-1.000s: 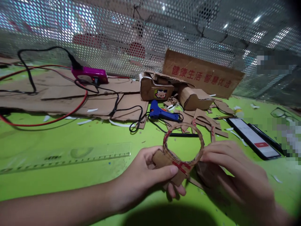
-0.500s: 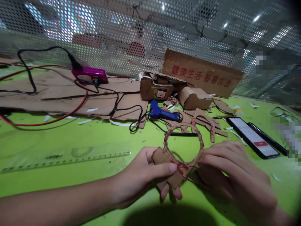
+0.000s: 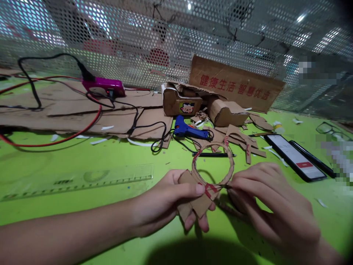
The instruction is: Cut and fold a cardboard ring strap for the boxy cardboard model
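Observation:
A cardboard piece [image 3: 199, 197] with red print, joined to a round cardboard ring [image 3: 232, 159], is pinched between the thumb and fingers of my left hand [image 3: 168, 198]. The ring stands up above the thumb. At the ring's lower right, my right hand [image 3: 271, 200] has its fingers closed together near a small dark tip that touches the ring's base. What the right fingers grip is mostly hidden behind them. A strip of cardboard curves below, between the two hands.
Beyond the ring lie a blue glue gun [image 3: 190, 130], a black pen [image 3: 216, 155] and cardboard scraps. A clear ruler [image 3: 79, 180] is at left, a phone [image 3: 296, 158] at right. A purple power strip [image 3: 103, 87] sits on cardboard before a perforated metal screen.
The ring has tilted and shifted slightly left in my left hand. My right fingers have moved slightly left and up, and a small dark tip now shows at the ring's base.

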{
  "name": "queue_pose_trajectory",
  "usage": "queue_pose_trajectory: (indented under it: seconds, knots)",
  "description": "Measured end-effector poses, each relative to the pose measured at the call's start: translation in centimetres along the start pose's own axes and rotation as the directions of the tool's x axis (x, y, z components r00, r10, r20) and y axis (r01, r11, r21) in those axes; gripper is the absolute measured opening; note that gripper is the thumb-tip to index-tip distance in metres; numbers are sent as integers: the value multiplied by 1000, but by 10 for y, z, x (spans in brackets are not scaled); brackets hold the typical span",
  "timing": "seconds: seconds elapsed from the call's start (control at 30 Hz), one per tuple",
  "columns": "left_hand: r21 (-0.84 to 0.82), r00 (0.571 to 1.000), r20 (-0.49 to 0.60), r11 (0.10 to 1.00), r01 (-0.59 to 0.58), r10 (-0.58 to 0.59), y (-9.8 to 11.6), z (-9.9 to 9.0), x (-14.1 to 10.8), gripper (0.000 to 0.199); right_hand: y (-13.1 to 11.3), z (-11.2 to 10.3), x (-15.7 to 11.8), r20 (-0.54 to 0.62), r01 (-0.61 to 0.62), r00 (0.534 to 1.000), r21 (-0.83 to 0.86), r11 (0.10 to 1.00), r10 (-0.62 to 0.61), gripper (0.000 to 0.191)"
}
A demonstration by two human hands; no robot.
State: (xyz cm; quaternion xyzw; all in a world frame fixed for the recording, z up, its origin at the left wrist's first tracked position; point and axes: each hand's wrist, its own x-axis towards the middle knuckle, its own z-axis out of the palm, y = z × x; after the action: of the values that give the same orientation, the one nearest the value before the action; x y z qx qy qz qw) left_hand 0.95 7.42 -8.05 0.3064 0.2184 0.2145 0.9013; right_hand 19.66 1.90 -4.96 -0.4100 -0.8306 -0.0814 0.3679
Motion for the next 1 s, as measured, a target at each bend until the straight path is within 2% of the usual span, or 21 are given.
queue_pose_trajectory:
  seconds: [0.23, 0.4, 0.53, 0.73, 1.0]
  knots:
    - [49, 998, -42, 998, -39, 41, 1, 1, -1, 19, -2, 1, -1, 17, 19, 1000, -28, 999, -19, 15]
    - [115, 999, -42, 993, -18, 23, 0, 1, -2, 25, -6, 3, -1, 4, 12, 1000, -16, 1000, -12, 15]
    - [116, 999, -42, 993, -25, 30, -1, 1, -3, 27, -7, 3, 0, 17, 26, 1000, -40, 999, -25, 14]
    - [89, 999, -51, 996, -4, 8, -2, -1, -2, 27, -6, -1, 1, 20, 58, 998, -169, 984, -56, 11]
    - [66, 998, -54, 998, -15, 18, -2, -1, -2, 26, -6, -2, 0, 12, 59, 998, -150, 987, -58, 10]
